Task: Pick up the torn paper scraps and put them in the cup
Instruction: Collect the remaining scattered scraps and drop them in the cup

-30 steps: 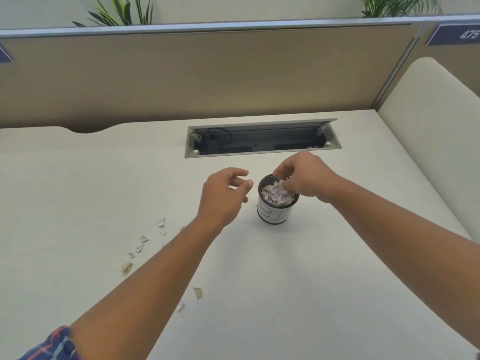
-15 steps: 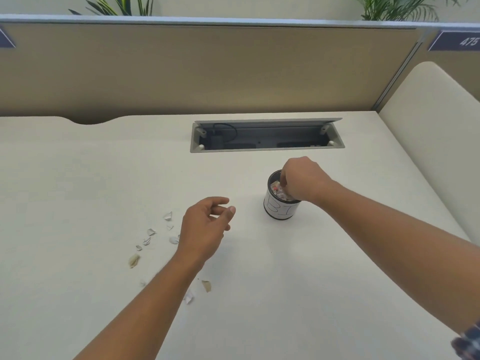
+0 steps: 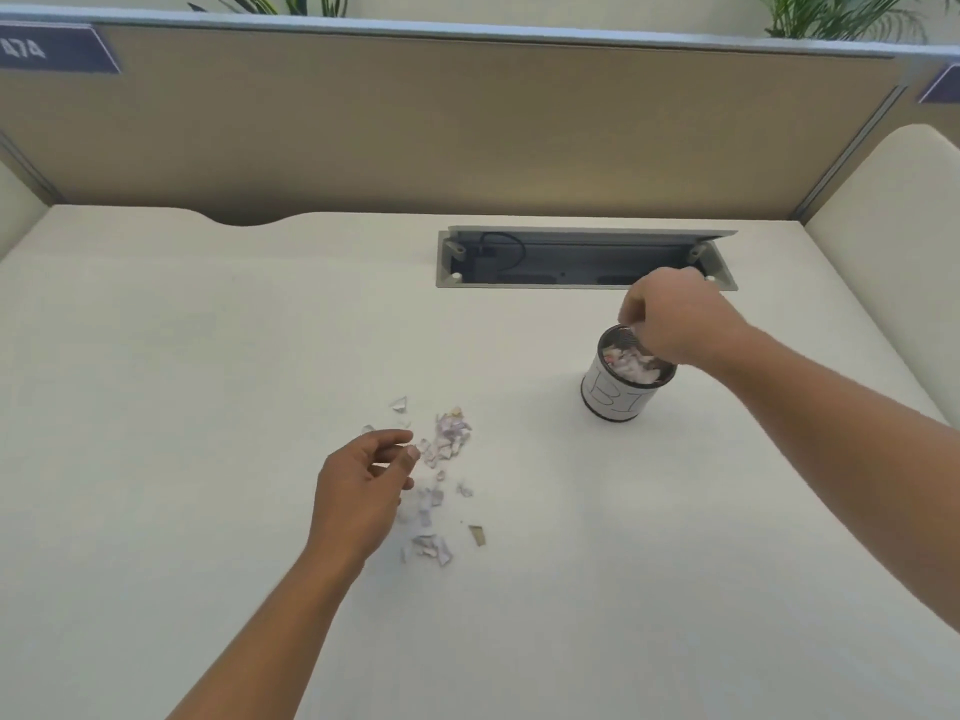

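Left hand (image 3: 363,491): hovers low over the desk (image 3: 156,356), palm down, fingers loosely curled, thumb and forefinger apart. It grasps nothing that can be seen.

Scraps (image 3: 447,439): a loose scatter on the desk just right of the left hand's fingertips, with smaller bits trailing toward the near edge and one tan piece (image 3: 477,535) lying apart on the right.

Cup (image 3: 618,397): upright on the desk, well right of the scatter, marked with hand-drawn letters. It is filled with torn paper (image 3: 634,363) close to the rim.

Right hand (image 3: 670,319): directly above the cup's far rim, fingers bent down toward the opening. The fingertips are blurred, so whether they pinch a scrap cannot be told.

Surroundings: a tag (image 3: 47,49) reading 474 sits at the upper left of the tan partition (image 3: 467,122), and plants (image 3: 291,2) show above it. An open cable slot (image 3: 582,257) is cut in the desk behind the cup.
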The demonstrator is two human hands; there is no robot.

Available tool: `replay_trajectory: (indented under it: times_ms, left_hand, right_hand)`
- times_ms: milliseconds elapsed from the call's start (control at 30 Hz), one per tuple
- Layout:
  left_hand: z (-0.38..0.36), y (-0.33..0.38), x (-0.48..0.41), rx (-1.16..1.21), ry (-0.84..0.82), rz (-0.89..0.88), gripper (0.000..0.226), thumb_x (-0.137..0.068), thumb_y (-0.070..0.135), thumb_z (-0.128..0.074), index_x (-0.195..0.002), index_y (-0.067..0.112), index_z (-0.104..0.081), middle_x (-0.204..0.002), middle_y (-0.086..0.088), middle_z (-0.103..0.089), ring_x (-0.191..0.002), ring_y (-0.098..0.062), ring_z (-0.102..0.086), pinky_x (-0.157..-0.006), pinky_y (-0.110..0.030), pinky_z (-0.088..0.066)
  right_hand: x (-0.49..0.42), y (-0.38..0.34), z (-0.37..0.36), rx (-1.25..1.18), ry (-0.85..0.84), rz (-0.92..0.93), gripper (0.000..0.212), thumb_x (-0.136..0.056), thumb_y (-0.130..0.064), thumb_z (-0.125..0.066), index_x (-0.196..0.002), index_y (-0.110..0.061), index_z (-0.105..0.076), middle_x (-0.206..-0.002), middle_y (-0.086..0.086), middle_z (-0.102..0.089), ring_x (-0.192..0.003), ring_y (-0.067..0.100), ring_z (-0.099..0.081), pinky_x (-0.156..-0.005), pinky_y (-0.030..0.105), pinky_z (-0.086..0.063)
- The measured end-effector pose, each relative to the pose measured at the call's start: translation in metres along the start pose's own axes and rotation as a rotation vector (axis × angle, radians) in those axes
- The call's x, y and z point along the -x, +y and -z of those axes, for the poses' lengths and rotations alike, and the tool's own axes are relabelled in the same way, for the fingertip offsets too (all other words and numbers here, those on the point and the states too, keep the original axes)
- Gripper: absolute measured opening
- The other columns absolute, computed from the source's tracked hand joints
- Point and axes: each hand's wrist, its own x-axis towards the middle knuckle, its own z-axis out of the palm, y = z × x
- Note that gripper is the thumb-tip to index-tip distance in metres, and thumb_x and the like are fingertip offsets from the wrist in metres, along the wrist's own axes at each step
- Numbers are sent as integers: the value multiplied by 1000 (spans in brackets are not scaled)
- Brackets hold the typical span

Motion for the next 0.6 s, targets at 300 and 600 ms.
replay_trajectory:
  times_ms: [300, 600]
  left_hand:
    - [61, -45, -2, -507, 70, -76, 37, -86, 21, -69, -122, 21, -61, -123, 6, -58, -105, -12, -59, -86, -25, -42]
    - [85, -60, -1, -594, -11, -79, 50, -84, 24, -70, -131, 20, -54, -128, 4, -54, -91, -7, -54, -84, -22, -41]
  right_hand:
    - [111, -81, -100, -248, -420, -49, 49, -76, -45, -73, -114, -18, -59, -105, 2, -64, -95, 19, -59, -78, 30, -48]
    - [159, -165, -161, -318, -333, -11, 57, -77, -47, -70, -118, -19, -44, -110, 5, -46, -94, 29, -57, -73, 32, -42]
